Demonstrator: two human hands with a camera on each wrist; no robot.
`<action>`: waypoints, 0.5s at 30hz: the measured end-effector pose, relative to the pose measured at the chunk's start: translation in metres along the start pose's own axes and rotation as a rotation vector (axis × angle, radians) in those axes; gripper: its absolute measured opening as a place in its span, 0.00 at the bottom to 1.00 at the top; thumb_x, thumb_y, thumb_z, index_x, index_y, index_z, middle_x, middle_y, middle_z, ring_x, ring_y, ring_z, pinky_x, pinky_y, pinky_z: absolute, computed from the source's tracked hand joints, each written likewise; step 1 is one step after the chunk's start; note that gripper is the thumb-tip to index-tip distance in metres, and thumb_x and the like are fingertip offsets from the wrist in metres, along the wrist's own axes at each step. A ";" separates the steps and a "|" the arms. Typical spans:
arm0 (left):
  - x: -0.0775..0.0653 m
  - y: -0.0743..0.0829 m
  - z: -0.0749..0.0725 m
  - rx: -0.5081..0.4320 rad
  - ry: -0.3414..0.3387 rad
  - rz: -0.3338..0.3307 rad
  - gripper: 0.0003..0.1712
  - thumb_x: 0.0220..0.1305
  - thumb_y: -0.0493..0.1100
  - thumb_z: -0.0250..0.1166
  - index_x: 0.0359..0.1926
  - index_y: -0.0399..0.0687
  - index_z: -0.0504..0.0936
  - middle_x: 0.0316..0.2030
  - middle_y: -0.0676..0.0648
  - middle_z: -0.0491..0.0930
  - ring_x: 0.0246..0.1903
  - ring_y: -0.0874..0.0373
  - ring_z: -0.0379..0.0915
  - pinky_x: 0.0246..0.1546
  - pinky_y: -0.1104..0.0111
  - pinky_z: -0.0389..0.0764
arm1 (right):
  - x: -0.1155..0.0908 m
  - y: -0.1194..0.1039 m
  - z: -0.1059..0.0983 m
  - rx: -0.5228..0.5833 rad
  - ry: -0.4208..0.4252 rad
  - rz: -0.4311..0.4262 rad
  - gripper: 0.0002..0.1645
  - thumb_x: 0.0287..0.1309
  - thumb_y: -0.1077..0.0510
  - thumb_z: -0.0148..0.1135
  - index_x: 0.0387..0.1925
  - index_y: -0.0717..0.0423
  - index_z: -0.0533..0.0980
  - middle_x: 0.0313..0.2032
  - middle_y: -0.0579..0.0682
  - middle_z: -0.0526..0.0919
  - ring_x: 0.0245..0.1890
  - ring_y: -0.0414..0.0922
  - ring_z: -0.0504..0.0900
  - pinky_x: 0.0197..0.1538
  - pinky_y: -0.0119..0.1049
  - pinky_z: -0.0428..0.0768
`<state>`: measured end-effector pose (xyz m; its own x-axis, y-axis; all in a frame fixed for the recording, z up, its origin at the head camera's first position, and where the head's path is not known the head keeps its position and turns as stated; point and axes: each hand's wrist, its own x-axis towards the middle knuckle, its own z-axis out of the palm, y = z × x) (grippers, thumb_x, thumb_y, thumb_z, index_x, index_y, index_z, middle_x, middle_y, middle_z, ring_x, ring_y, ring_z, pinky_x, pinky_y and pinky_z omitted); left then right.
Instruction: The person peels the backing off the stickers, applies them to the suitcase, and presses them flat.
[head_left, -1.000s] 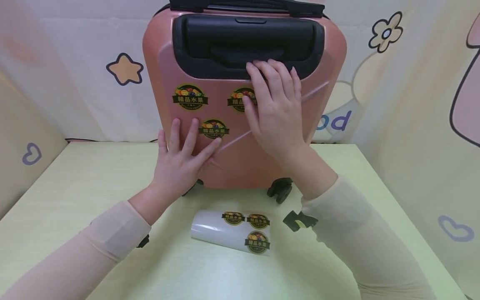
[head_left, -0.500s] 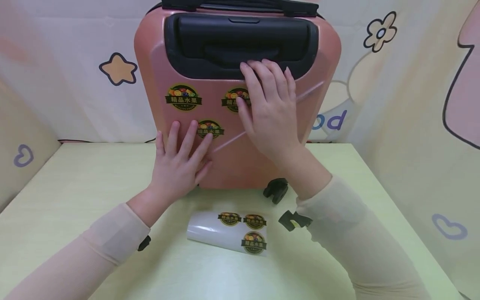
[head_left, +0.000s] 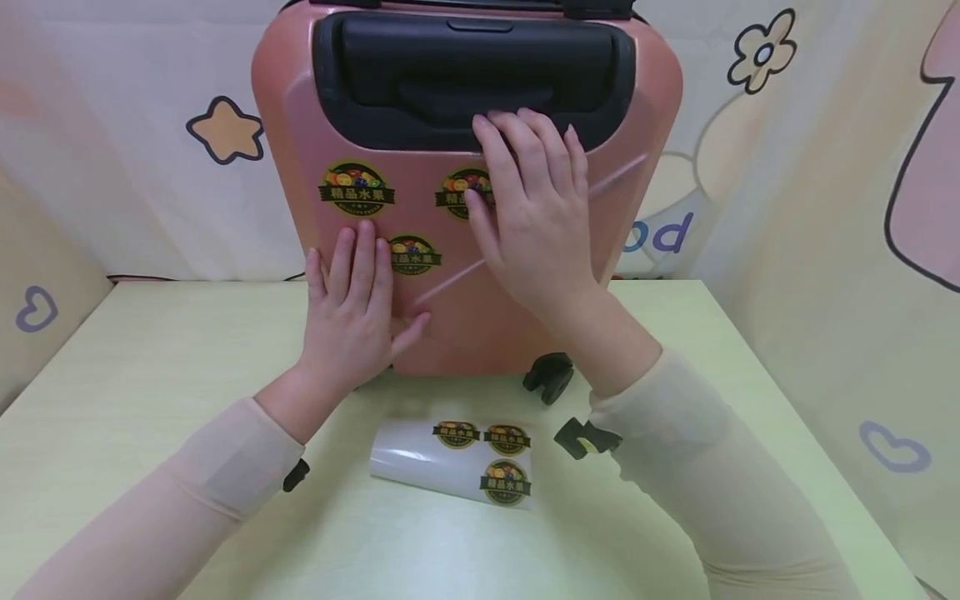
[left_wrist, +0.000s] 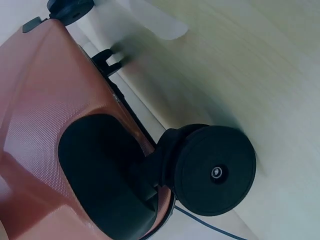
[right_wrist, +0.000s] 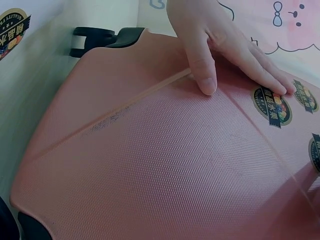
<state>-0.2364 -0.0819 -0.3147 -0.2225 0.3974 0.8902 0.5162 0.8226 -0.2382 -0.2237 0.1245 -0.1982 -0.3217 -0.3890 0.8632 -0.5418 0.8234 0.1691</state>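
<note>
A pink hard-shell suitcase (head_left: 480, 333) stands upright on the table, its black handle recess (head_left: 382, 133) at the top. Three round fruit stickers are on its face: an upper left sticker (head_left: 356, 190), an upper right sticker (head_left: 453, 196) and a lower sticker (head_left: 416, 257). My left hand (head_left: 348, 312) lies with straight fingers on the shell, its fingertips overlapping the left edge of the lower sticker; the right wrist view shows this hand (right_wrist: 220, 45) too. My right hand (head_left: 540, 221) rests on the shell, fingertips at the recess's lower edge, thumb over the upper right sticker, which it partly hides.
On the table (head_left: 187, 350) in front of the suitcase lies a curled white sticker sheet (head_left: 412, 454) with three stickers at its right. Black caster wheels (left_wrist: 215, 170) carry the suitcase. A patterned cloth backdrop (head_left: 150, 167) stands behind and at both sides.
My left hand's fingers have drawn together, and its thumb has moved down off the lower sticker. The right hand keeps its place on the suitcase. The head view has shifted slightly.
</note>
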 end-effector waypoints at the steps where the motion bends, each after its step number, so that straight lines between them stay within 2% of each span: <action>1: 0.000 0.000 0.000 0.001 0.012 -0.002 0.50 0.61 0.62 0.53 0.71 0.35 0.45 0.72 0.41 0.39 0.70 0.45 0.36 0.64 0.46 0.38 | 0.000 -0.001 0.000 0.001 -0.001 -0.002 0.29 0.67 0.48 0.44 0.63 0.61 0.64 0.60 0.59 0.67 0.63 0.54 0.58 0.68 0.47 0.42; 6: 0.002 0.000 -0.003 0.008 0.034 -0.016 0.50 0.60 0.63 0.54 0.71 0.38 0.47 0.71 0.40 0.43 0.69 0.45 0.40 0.63 0.45 0.41 | 0.002 -0.003 -0.001 -0.002 -0.008 -0.003 0.30 0.67 0.48 0.43 0.63 0.61 0.64 0.60 0.59 0.66 0.63 0.54 0.57 0.68 0.47 0.42; 15: 0.000 0.001 -0.003 0.011 -0.011 -0.020 0.45 0.61 0.63 0.54 0.71 0.44 0.52 0.71 0.39 0.44 0.69 0.44 0.38 0.61 0.40 0.39 | 0.002 -0.005 -0.002 0.022 -0.011 0.028 0.29 0.66 0.48 0.44 0.63 0.62 0.64 0.59 0.60 0.66 0.63 0.54 0.57 0.68 0.47 0.41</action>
<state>-0.2331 -0.0825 -0.3137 -0.2422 0.3853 0.8905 0.5024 0.8349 -0.2246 -0.2197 0.1209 -0.1965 -0.3451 -0.3704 0.8624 -0.5495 0.8247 0.1344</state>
